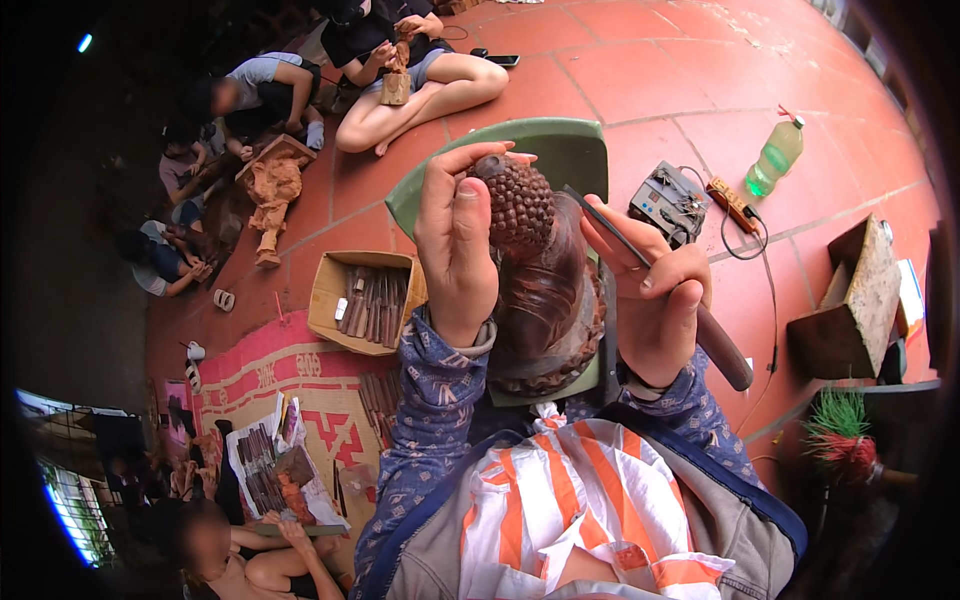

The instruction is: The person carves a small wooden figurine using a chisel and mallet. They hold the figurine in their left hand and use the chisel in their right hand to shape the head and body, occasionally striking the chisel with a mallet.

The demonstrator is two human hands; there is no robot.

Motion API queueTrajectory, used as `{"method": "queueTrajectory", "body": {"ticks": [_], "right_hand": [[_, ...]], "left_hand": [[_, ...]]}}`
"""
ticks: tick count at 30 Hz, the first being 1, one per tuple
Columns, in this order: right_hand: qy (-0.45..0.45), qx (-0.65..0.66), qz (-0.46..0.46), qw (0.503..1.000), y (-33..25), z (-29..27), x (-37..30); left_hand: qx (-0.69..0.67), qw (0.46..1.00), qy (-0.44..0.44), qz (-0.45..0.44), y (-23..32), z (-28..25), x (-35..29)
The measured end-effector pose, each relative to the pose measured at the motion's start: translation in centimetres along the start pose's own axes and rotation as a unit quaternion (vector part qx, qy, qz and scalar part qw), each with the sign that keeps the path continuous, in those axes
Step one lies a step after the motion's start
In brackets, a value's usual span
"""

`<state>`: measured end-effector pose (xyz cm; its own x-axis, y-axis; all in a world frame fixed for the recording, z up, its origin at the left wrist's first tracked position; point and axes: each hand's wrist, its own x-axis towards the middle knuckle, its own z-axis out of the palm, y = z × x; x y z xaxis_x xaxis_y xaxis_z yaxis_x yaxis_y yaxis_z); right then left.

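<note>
A dark brown carved wooden statue (550,280), its head covered in rows of small round bumps, stands tilted in front of my body. My left hand (455,240) curves round the left side of that head, fingers over its top and thumb along the side. In my right hand (655,290) is a carving chisel (722,350) with a dark wooden handle pointing down to the right. Its narrow metal blade reaches up-left toward the statue's head; whether the tip touches the wood I cannot tell. Behind the statue lies a green plastic scoop-shaped tray (575,150).
A cardboard box (330,285) of chisels stands left, near a patterned mat (330,400) with more tools. Rightward are a grey electrical device (670,200), a power strip (732,205), a bottle (776,155) and a wooden box (840,310). Other people sit left and ahead, some with carvings.
</note>
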<state>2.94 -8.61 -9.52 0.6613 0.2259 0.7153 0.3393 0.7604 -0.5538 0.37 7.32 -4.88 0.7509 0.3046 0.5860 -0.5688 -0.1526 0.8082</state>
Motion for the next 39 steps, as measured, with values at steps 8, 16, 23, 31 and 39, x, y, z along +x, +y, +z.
{"method": "queueTrajectory", "body": {"ticks": [8,16,23,31,39], "right_hand": [[-0.019,-0.102,-0.015,0.995,-2.0,0.7,-0.4],[-0.175,-0.082,-0.041,0.980,-3.0,-1.4,-0.3],[-0.193,-0.180,0.088,0.961,-4.0,-0.9,-0.2],[-0.230,-0.189,0.069,0.952,-3.3,-1.0,-0.4],[-0.277,-0.101,0.144,0.945,-2.9,-1.7,0.4]], "left_hand": [[0.176,0.949,0.141,0.220,0.6,-0.5,-0.8],[0.248,0.899,-0.347,0.099,6.1,0.2,-5.6],[0.083,0.901,-0.424,-0.046,4.7,0.5,-6.5],[0.005,0.980,-0.149,-0.133,6.0,-1.0,-7.4],[0.038,0.975,-0.208,-0.066,6.2,-2.7,-6.7]]}}
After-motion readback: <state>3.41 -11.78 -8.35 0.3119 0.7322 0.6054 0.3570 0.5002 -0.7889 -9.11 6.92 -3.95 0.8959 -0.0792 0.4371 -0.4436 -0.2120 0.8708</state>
